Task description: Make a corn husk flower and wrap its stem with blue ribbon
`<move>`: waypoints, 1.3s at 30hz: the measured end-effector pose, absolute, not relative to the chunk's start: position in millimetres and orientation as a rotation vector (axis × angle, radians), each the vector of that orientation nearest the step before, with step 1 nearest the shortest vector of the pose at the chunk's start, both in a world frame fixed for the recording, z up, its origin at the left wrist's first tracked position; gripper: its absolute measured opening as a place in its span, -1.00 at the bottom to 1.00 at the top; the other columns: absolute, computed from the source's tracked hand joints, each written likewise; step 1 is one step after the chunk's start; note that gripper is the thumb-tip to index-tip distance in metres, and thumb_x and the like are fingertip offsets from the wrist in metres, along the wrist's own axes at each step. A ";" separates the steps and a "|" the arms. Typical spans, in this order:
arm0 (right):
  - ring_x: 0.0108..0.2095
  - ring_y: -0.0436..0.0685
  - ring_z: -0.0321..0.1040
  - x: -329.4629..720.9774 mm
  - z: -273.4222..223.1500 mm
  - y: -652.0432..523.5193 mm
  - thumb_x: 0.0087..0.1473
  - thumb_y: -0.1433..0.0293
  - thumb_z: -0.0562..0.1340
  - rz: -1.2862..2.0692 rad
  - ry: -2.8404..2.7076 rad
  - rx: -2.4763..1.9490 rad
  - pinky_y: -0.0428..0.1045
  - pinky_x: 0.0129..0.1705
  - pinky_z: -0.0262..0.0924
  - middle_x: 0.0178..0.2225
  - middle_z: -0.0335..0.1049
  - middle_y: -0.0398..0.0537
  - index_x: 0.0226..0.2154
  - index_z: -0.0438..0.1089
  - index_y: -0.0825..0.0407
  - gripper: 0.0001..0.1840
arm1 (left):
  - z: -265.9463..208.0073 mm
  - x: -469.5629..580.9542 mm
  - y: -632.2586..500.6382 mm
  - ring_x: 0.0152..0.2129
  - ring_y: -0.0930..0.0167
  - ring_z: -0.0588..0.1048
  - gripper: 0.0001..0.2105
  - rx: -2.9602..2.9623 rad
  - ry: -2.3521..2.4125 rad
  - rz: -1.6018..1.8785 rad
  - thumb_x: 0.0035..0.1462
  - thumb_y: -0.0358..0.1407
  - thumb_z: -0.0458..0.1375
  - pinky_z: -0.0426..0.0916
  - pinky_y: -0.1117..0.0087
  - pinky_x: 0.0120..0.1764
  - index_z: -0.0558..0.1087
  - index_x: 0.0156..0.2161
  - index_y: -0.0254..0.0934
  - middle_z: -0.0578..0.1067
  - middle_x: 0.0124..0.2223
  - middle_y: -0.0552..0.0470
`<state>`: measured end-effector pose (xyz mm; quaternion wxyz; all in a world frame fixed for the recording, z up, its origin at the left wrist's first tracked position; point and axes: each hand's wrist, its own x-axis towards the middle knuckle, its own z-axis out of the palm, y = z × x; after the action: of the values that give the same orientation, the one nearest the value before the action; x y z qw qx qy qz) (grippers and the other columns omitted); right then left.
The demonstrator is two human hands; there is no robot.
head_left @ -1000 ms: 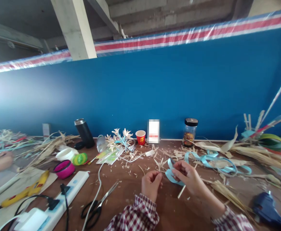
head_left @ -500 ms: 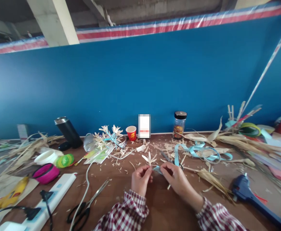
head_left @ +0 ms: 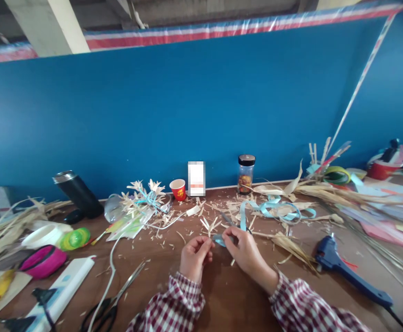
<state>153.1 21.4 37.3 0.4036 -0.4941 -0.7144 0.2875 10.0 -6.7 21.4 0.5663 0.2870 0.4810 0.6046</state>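
Note:
My left hand (head_left: pixel 193 259) is closed in a pinch just under a small pale flower of dried husk petals (head_left: pixel 209 227), which points away from me. My right hand (head_left: pixel 248 252) pinches a light blue ribbon (head_left: pixel 219 240), whose short end reaches toward the flower's base. From behind the right fingers the ribbon runs back to loose loops (head_left: pixel 273 207) on the table. A thin pale stick end shows beneath the right hand. The fingertips hide where flower and ribbon meet, so I cannot tell whether they touch.
Black-handled scissors (head_left: pixel 118 295) and a white power strip (head_left: pixel 63 295) lie at left. A blue glue gun (head_left: pixel 349 272) lies at right. Behind stand a bunch of husk flowers (head_left: pixel 144 198), a red paper cup (head_left: pixel 178 190), a lidded jar (head_left: pixel 246 175) and a black flask (head_left: pixel 80 196).
The view has turned slightly right, so things sit further left in the picture. Both hands keep nearly the same pinch, and the flower's petals appear tilted further away from me.

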 end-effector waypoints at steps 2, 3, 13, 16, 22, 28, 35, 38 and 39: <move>-0.51 0.00 0.21 151.8 37.4 20.8 0.04 0.36 0.07 0.759 -1.779 -1.233 -0.12 -0.44 0.06 -0.55 0.32 -0.14 -0.51 0.31 0.07 -0.80 | 21.4 10.7 -7.7 -0.72 0.63 0.31 -0.71 0.697 1.108 1.388 -0.25 -0.21 0.33 0.22 0.64 -0.66 0.38 -0.47 -0.37 0.46 -0.57 0.09; -0.52 0.00 0.20 151.3 37.6 20.3 0.04 0.35 0.07 0.785 -1.765 -1.225 -0.12 -0.45 0.05 -0.55 0.32 -0.14 -0.51 0.32 0.08 -0.80 | 21.2 11.0 -7.9 -0.73 0.63 0.31 -0.70 0.697 1.106 1.378 -0.25 -0.22 0.33 0.22 0.64 -0.66 0.37 -0.45 -0.37 0.46 -0.57 0.09; -0.54 -0.04 0.11 150.5 41.8 16.2 0.03 0.38 0.09 0.928 -1.745 -1.155 -0.14 -0.49 0.01 -0.57 0.25 -0.18 -0.52 0.32 0.09 -0.82 | 22.8 11.2 -7.2 -0.77 0.63 0.30 -0.44 0.651 1.068 1.300 -0.32 -0.26 0.38 0.20 0.63 -0.69 0.36 -0.14 -0.40 0.48 -0.58 0.07; -0.54 -0.05 0.10 150.2 41.9 16.8 0.03 0.38 0.09 0.936 -1.748 -1.143 -0.14 -0.49 0.01 -0.57 0.23 -0.19 -0.52 0.31 0.09 -0.82 | 21.0 11.4 -7.7 -0.75 0.63 0.31 -0.54 0.653 1.070 1.288 -0.33 -0.26 0.38 0.22 0.64 -0.68 0.43 -0.25 -0.42 0.49 -0.59 0.05; -0.54 -0.05 0.10 149.9 41.1 17.8 0.03 0.38 0.10 0.952 -1.752 -1.130 -0.14 -0.49 0.01 -0.57 0.23 -0.19 -0.52 0.31 0.09 -0.82 | 18.8 11.0 -7.6 -0.76 0.63 0.32 -0.60 0.650 1.097 1.302 -0.34 -0.25 0.38 0.21 0.65 -0.69 0.46 -0.32 -0.40 0.49 -0.59 0.06; -0.53 -0.04 0.11 150.5 40.9 16.4 0.04 0.38 0.10 0.962 -1.735 -1.115 -0.14 -0.49 0.01 -0.56 0.25 -0.18 -0.51 0.32 0.09 -0.82 | 18.1 10.8 -6.7 -0.76 0.62 0.32 -0.52 0.693 1.090 1.302 -0.32 -0.26 0.37 0.21 0.62 -0.69 0.43 -0.21 -0.40 0.50 -0.57 0.06; -0.54 -0.05 0.09 150.5 41.4 15.6 0.04 0.35 0.09 0.967 -1.708 -1.134 -0.14 -0.50 0.00 -0.57 0.23 -0.19 -0.51 0.31 0.09 -0.80 | 14.2 11.1 -6.8 -0.75 0.62 0.32 -0.59 0.713 1.105 1.302 -0.28 -0.25 0.36 0.21 0.62 -0.68 0.47 -0.25 -0.39 0.49 -0.57 0.05; -0.54 -0.04 0.10 150.8 41.2 16.1 0.04 0.35 0.10 0.938 -1.721 -1.133 -0.14 -0.50 0.01 -0.58 0.23 -0.18 -0.53 0.31 0.09 -0.80 | 12.5 10.4 -6.0 -0.74 0.61 0.32 -0.62 0.710 1.123 1.311 -0.28 -0.23 0.36 0.21 0.62 -0.68 0.49 -0.29 -0.38 0.49 -0.57 0.05; -0.54 -0.04 0.10 151.0 41.1 16.5 0.04 0.35 0.10 0.935 -1.728 -1.132 -0.14 -0.50 0.01 -0.57 0.24 -0.18 -0.52 0.31 0.09 -0.80 | 12.1 9.7 -5.5 -0.73 0.61 0.32 -0.63 0.711 1.127 1.317 -0.28 -0.23 0.35 0.21 0.62 -0.67 0.49 -0.29 -0.38 0.49 -0.57 0.05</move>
<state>151.0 16.5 41.1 0.4231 -0.4521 -0.6906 0.3737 9.7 -5.5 12.1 0.5927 0.3056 0.4845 0.5662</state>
